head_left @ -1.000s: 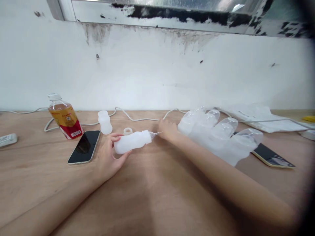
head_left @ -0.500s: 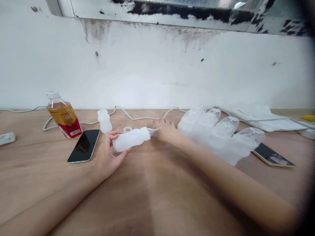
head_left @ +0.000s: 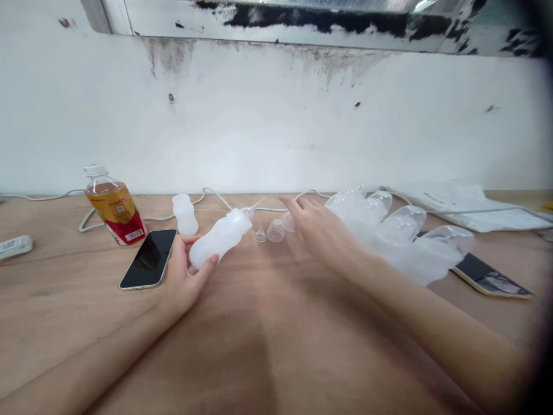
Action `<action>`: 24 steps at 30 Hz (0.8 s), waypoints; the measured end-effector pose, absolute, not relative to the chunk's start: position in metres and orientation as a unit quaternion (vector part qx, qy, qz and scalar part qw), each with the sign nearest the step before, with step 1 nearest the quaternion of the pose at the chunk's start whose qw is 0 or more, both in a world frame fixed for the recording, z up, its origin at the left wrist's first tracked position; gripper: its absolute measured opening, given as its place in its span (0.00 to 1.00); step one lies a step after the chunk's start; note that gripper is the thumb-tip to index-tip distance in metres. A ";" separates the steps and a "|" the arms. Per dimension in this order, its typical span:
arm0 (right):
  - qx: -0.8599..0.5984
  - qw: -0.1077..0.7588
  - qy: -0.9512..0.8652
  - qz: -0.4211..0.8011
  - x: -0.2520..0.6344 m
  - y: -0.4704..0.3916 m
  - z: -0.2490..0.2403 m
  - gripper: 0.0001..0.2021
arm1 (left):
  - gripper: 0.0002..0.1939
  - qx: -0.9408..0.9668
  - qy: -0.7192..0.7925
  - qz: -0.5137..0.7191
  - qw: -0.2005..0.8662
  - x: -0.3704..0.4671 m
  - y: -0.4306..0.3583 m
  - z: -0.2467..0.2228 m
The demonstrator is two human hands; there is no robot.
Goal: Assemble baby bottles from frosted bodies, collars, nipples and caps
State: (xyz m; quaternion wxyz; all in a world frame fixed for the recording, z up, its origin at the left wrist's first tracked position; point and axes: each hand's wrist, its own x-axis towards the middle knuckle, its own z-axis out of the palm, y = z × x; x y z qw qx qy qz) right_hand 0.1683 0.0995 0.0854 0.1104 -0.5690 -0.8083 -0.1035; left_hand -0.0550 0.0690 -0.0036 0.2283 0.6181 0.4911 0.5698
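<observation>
My left hand is wrapped round the lower part of a frosted white bottle, which tilts up to the right. From its collar a clear pointed tip sticks out. To the right, my right hand hovers with its fingers apart and nothing seen in them. Below and left of its fingers stand a small clear cone and a clear dome; another clear piece is partly behind the fingers. Several frosted bottles with clear domed tops lie beyond my right forearm.
A drink bottle and a phone are at the left, near a wavy white piece. A second phone and a plastic bag are at the right. A white cable runs along the wall.
My right hand has moved right, off the clear tip, uncovering the small clear pieces. The bottle in my left hand has shifted slightly left and its top has risen, hiding the white ring.
</observation>
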 end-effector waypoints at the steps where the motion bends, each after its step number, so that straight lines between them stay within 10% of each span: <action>1: -0.535 0.187 -0.822 -0.064 0.171 0.094 0.086 0.24 | 0.16 0.614 0.494 0.565 0.246 -0.056 0.069 -0.003; 5: -0.417 0.444 -0.757 0.236 0.177 0.083 0.060 0.14 | 0.12 0.616 0.467 0.553 0.311 -0.058 0.070 -0.002; 11: -0.342 0.457 -0.514 0.640 0.177 0.094 0.002 0.15 | 0.15 0.650 0.478 0.508 0.302 -0.057 0.070 0.000; 24: -0.321 0.453 -0.443 0.704 0.181 0.098 0.001 0.13 | 0.16 0.667 0.519 0.473 0.251 -0.056 0.068 0.003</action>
